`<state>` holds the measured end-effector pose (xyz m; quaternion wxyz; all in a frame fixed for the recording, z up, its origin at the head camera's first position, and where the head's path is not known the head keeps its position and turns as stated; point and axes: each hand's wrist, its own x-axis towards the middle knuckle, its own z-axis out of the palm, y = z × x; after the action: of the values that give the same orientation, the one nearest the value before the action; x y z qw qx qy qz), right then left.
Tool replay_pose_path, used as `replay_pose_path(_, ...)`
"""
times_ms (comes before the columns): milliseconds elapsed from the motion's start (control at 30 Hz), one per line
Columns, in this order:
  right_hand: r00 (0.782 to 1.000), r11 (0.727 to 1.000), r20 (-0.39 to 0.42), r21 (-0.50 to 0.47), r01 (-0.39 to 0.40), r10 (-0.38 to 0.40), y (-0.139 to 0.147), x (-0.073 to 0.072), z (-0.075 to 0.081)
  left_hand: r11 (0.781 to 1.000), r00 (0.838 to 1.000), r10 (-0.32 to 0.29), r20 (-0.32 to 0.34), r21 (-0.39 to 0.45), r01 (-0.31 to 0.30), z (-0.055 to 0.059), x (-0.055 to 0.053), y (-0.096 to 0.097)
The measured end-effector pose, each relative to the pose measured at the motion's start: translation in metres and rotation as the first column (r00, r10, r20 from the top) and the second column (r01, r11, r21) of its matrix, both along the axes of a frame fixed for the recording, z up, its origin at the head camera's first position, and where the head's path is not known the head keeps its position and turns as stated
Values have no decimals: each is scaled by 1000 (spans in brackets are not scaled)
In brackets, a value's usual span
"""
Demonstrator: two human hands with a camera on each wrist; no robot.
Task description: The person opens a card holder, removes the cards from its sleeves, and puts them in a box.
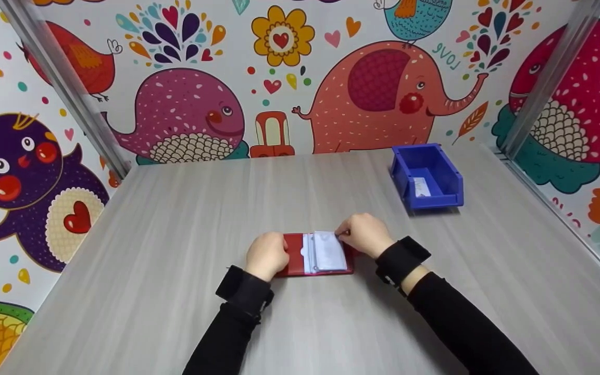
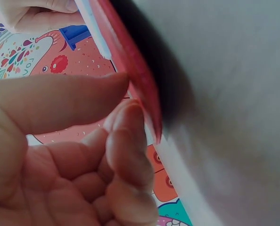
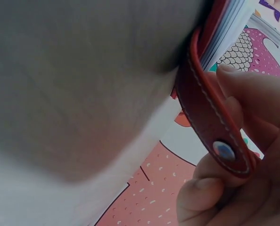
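Note:
A red card holder [image 1: 295,255] lies spread on the table, with clear plastic sleeves [image 1: 330,252] on its right half. My left hand [image 1: 267,256] grips the left cover at its outer edge; in the left wrist view the thumb [image 2: 97,96] and curled fingers meet at the red edge. At the upper right corner of the sleeves, my right hand [image 1: 366,234] pinches their edge. The right wrist view shows a stitched red strap [image 3: 210,113] with a metal snap [image 3: 223,150], close against the right fingers. Fingertips behind the strap are partly hidden.
A blue plastic bin [image 1: 427,177] stands at the back right of the table, with a small white label or paper inside. Cartoon-printed panels [image 1: 279,78] and metal posts [image 1: 65,88] border the wood-grain table [image 1: 201,208].

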<state>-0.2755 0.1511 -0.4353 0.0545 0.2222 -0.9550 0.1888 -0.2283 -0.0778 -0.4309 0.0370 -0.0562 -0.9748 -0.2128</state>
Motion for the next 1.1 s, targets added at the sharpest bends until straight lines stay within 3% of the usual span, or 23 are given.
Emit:
replay_pose_path(667, 993, 996, -75, -4, -91, 90, 0, 4, 0, 1000, 999, 10, 32, 0, -10, 0, -2, 0)
replay_pose_path(1100, 978, 988, -146, 4, -153, 151, -5, 7, -3, 1000, 999, 10, 34, 8, -11, 0, -2, 0)
